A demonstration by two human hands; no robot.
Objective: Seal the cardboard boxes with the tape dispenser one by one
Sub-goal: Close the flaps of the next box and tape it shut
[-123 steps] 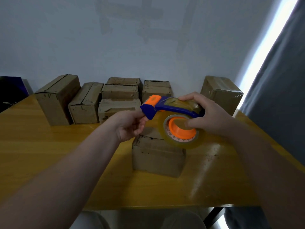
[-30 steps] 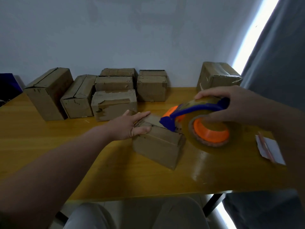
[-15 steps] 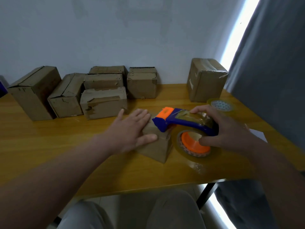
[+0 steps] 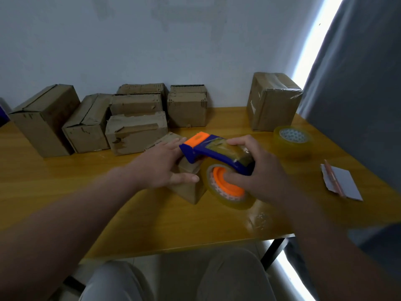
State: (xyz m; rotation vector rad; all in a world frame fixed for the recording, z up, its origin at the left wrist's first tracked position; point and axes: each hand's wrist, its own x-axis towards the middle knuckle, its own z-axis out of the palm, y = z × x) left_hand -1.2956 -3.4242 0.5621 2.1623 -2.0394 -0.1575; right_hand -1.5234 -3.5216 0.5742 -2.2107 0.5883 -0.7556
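A small cardboard box (image 4: 188,190) sits in the middle of the yellow table (image 4: 65,181). My left hand (image 4: 161,165) lies flat on its top, fingers straight, thumb along its near side. My right hand (image 4: 260,170) grips a blue and orange tape dispenser (image 4: 213,152) with a clear tape roll (image 4: 227,187). The dispenser's orange front end is over the box's top, next to my left fingertips. Most of the box is hidden by my hands.
Several cardboard boxes (image 4: 134,132) stand in a row along the wall at the back. A taped box (image 4: 272,103) stands at the back right, with a spare tape roll (image 4: 293,143) in front of it. A paper and pencil (image 4: 340,182) lie at the right edge.
My right hand has brought the dispenser from the box's right side up over its top. My left hand stays flat on the box. The view has shifted to the right.
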